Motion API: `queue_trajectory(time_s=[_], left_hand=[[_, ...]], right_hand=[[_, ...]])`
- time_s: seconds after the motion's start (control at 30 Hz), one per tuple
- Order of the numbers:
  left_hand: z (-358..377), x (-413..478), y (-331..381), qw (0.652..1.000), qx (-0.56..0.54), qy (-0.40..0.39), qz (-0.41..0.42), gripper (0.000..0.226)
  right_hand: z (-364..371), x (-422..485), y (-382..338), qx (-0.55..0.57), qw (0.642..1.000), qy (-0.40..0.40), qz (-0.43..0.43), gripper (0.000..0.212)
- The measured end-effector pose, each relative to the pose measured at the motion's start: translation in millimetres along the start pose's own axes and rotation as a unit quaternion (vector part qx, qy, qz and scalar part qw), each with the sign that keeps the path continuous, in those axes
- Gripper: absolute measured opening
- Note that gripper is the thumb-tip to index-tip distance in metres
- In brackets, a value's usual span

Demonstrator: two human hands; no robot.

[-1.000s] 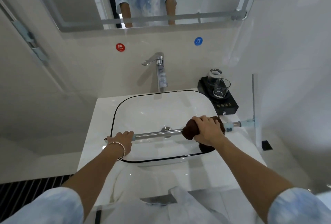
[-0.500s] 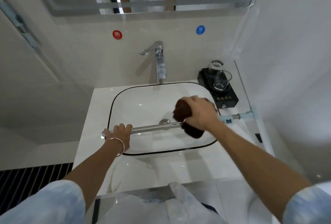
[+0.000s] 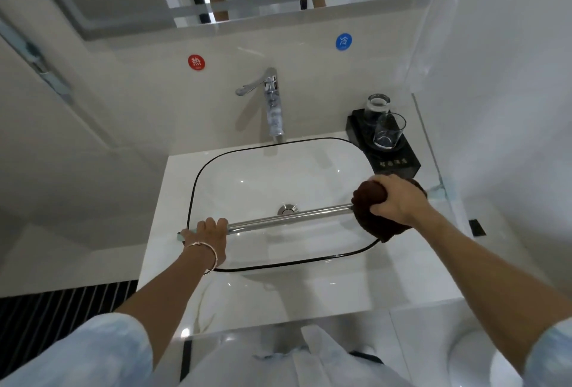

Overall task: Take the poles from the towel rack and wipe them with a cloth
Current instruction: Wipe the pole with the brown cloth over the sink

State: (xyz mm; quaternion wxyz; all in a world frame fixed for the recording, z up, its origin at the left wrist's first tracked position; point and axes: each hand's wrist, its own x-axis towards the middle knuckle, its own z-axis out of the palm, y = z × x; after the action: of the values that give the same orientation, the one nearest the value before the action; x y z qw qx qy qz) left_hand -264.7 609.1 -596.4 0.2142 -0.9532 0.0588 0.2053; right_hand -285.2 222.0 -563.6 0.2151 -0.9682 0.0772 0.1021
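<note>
Pole (image 3: 288, 219) is held level over the sink (image 3: 198, 176), spanning left to right. Left end is gripped by the left hand (image 3: 209, 233), fingers curled round it. Brown cloth (image 3: 370, 201) is clamped round the right end by the right hand (image 3: 397, 201).

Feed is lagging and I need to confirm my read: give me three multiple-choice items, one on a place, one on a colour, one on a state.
1. Where is the pole? A. On the floor. B. Held across the sink. C. Mounted on the wall.
2. What colour is the cloth? A. White. B. Yellow. C. Dark brown.
3. What is the right hand doing? A. Gripping the cloth on the pole. B. Lying flat. C. Hanging idle.
Answers: 1 B, the left hand holds it over the sink. 2 C, the bundle is dark brown. 3 A, it curls round the cloth.
</note>
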Motion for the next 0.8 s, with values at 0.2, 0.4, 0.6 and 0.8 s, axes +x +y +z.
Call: queue_trajectory(time_s=[0.2, 0.4, 0.6, 0.8], left_hand=[[-0.1, 2.2, -0.4, 1.0, -0.015, 0.002, 0.014, 0.055], [11.0, 3.6, -8.6, 0.997, -0.056, 0.036, 0.039, 0.064], [14.0, 12.6, -18.8, 0.991, -0.105, 0.057, 0.067, 0.059], [11.9, 19.5, -16.7, 0.981, -0.155, 0.061, 0.097, 0.057]], right_hand=[[68.7, -15.5, -100.3, -0.069, 0.988, -0.005, -0.135, 0.069], [114.4, -28.8, -175.5, -0.094, 0.969, -0.028, -0.227, 0.071], [78.3, -22.7, -109.3, -0.126, 0.978, 0.01, -0.168, 0.076], [39.1, -21.2, -23.9, -0.137, 0.985, 0.091, -0.057, 0.066]])
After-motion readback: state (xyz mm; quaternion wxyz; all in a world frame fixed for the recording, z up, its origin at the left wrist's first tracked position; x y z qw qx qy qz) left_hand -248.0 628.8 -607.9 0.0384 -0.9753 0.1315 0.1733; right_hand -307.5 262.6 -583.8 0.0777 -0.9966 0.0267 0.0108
